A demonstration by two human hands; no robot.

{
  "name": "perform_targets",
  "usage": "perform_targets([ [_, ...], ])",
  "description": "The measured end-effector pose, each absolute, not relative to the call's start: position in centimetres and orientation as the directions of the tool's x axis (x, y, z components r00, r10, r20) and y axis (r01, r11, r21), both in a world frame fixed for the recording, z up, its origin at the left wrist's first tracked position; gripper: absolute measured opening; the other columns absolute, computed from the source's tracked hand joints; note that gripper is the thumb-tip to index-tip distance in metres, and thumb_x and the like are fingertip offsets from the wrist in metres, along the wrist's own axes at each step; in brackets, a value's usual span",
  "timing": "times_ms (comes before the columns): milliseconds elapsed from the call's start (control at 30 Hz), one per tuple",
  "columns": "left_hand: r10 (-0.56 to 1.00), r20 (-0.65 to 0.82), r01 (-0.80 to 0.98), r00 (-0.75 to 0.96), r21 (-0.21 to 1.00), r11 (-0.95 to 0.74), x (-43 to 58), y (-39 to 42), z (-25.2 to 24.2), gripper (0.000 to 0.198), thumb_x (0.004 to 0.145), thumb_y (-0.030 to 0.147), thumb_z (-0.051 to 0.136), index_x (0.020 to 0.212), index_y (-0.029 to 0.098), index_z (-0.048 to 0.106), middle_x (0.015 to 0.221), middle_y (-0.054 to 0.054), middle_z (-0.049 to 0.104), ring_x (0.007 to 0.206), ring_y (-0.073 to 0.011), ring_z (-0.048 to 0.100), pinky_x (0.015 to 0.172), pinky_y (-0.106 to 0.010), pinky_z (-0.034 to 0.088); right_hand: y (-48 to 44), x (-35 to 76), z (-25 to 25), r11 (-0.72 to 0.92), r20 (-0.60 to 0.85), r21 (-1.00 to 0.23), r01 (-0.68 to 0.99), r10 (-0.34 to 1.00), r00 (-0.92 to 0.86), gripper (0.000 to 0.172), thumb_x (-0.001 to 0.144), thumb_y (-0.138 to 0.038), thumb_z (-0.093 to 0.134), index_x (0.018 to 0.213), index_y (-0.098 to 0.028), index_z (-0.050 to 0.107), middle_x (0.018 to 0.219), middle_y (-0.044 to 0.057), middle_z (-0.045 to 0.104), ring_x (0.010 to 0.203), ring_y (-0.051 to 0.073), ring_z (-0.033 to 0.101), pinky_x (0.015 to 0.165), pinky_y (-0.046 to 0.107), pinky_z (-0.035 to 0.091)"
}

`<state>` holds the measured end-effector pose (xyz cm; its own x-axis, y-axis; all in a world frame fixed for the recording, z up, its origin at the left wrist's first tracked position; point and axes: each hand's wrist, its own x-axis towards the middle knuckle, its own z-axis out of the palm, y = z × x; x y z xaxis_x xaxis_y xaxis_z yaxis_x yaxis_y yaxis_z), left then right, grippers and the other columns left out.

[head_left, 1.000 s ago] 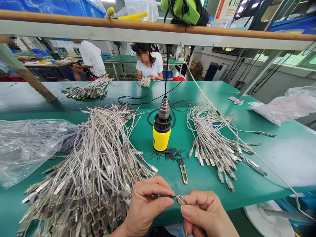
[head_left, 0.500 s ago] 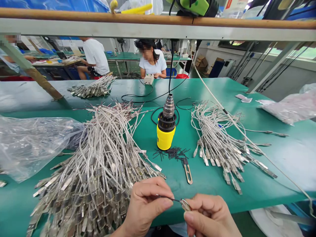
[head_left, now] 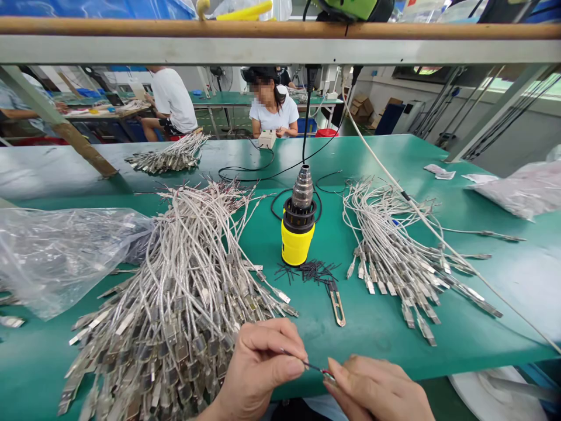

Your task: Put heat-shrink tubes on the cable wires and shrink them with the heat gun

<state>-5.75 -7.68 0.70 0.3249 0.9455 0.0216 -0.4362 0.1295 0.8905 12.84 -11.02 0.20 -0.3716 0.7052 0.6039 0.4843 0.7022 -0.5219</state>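
Pinching a thin dark wire [head_left: 307, 366] in my left hand [head_left: 258, 374], I keep my thumb and finger shut tight so it stays steady. My right hand [head_left: 377, 389] holds a small metal end [head_left: 328, 376] in a narrow grip, close to the wire. Both hands sit over the near edge of the green table [head_left: 438, 339]. A big heap of braided cables [head_left: 175, 304] lies by my left hand, and a smaller heap of cables [head_left: 394, 257] lies to the right. Open green room lies between them, holding a yellow heat tool [head_left: 298, 234], black tube bits [head_left: 307, 272] and small snips [head_left: 337, 307], all easy to reach.
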Motion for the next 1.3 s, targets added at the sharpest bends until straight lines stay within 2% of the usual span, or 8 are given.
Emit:
perform_targets([
  [133,0.943,0.016,-0.414,0.331,0.901,0.13,-5.9,-7.7,0.7,0.01,0.068,0.033,0.075,0.072,0.024,0.078,0.06,-0.002,0.062,0.056,-0.0125,0.049,0.051,-0.027,0.033,-11.1,12.2,-0.6,0.695,0.708,-0.443,0.566,0.659,-0.255,0.021,0.084,-0.009,0.057,0.103,-0.017,0.061,0.053,0.001,0.06,0.042,0.012,0.055,0.038,0.022,0.038],
  [233,0.94,0.017,-0.404,0.34,0.906,0.13,-6.0,-7.7,0.6,0.01,0.068,0.033,0.075,0.071,0.024,0.078,0.061,-0.002,0.063,0.056,-0.0129,0.049,0.052,-0.028,0.033,-11.3,11.6,-1.4,0.679,0.781,-0.43,0.595,0.61,-0.132,0.018,0.086,-0.01,0.054,0.099,-0.018,0.064,0.05,0.001,0.06,0.041,0.013,0.056,0.038,0.023,0.039],
  [633,0.946,0.016,-0.414,0.324,0.901,0.127,-6.2,-7.6,0.6,0.01,0.068,0.031,0.075,0.07,0.022,0.078,0.059,-0.003,0.062,0.055,-0.013,0.049,0.051,-0.028,0.033,-11.1,12.0,-0.8,0.702,0.771,-0.324,0.634,0.584,-0.253,0.02,0.085,-0.007,0.052,0.094,-0.017,0.065,0.056,0.002,0.068,0.046,0.014,0.063,0.045,0.024,0.047],
  [767,0.935,-0.044,-0.464,0.352,0.859,0.216,-6.1,-7.6,0.7,0.011,0.067,0.031,0.076,0.069,0.019,0.077,0.059,-0.002,0.06,0.052,-0.0102,0.048,0.05,-0.025,0.032,-10.8,11.5,0.4,0.693,0.726,-0.459,0.557,0.653,-0.214,0.016,0.082,-0.005,0.058,0.09,-0.016,0.064,0.051,0.0,0.063,0.042,0.012,0.057,0.041,0.021,0.043],
  [933,0.884,-0.108,-0.46,0.455,0.821,0.337,-5.8,-8.0,0.3,0.026,0.058,0.028,0.083,0.081,0.02,0.077,0.072,-0.003,0.062,0.058,-0.0093,0.049,0.052,-0.021,0.036,-10.6,10.8,1.2,0.624,0.61,-0.691,0.366,0.774,-0.167,0.015,0.079,-0.004,0.06,0.089,-0.014,0.066,0.048,-0.002,0.053,0.038,0.009,0.044,0.038,0.021,0.035],
  [1000,0.888,-0.124,-0.431,0.444,0.839,0.333,-5.6,-8.2,0.1,0.02,0.061,0.026,0.081,0.079,0.02,0.077,0.071,-0.002,0.062,0.061,-0.0093,0.051,0.055,-0.02,0.038,-10.6,10.5,1.2,0.593,0.58,-0.748,0.299,0.803,-0.14,0.014,0.078,-0.004,0.061,0.085,-0.015,0.066,0.046,-0.003,0.05,0.038,0.009,0.041,0.039,0.021,0.033],
  [1133,0.911,-0.128,-0.363,0.392,0.889,0.281,-5.4,-8.3,0.0,0.007,0.067,0.021,0.077,0.074,0.023,0.077,0.069,-0.002,0.065,0.065,-0.0111,0.056,0.061,-0.021,0.042,-10.8,10.3,0.7,0.49,0.48,-0.835,0.25,0.871,-0.105,0.009,0.077,-0.008,0.064,0.078,-0.016,0.067,0.047,-0.003,0.053,0.039,0.009,0.045,0.039,0.02,0.034],
  [1300,0.914,-0.139,-0.361,0.38,0.888,0.285,-5.2,-8.4,0.0,0.007,0.068,0.019,0.075,0.075,0.02,0.077,0.07,-0.002,0.064,0.067,-0.0116,0.057,0.061,-0.021,0.044,-11.1,10.3,0.1,0.429,0.429,-0.878,0.211,0.902,-0.048,0.013,0.076,-0.011,0.068,0.086,-0.019,0.068,0.05,-0.004,0.058,0.039,0.009,0.051,0.04,0.019,0.039],
])
